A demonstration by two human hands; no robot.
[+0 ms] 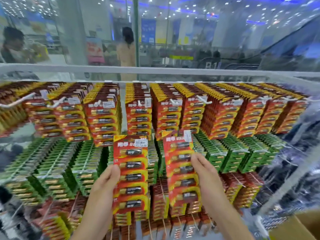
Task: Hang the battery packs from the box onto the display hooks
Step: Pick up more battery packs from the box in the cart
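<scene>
A: Grips, quick?
B: Left hand (110, 177) pinches the left pack (130, 172) by its left edge. Right hand (202, 168) pinches the right pack (181, 167) by its right edge. Both packs are upright, in front of the green rows, below the top red row. Box (299, 226) corner near right.
A: Risks?
B: Top hooks (204, 100) look crammed, with little bare tip left. The hang hole may miss the tip, or pushing could knock front packs off. Edge pinches are light, so a pack could swing or slip. Target hook: cannot tell.
A: Text?
B: White "南孚" on red, partly blurred. Price sticker (141, 142) reads "12.00". "B1" (213, 65) far behind glass.
</scene>
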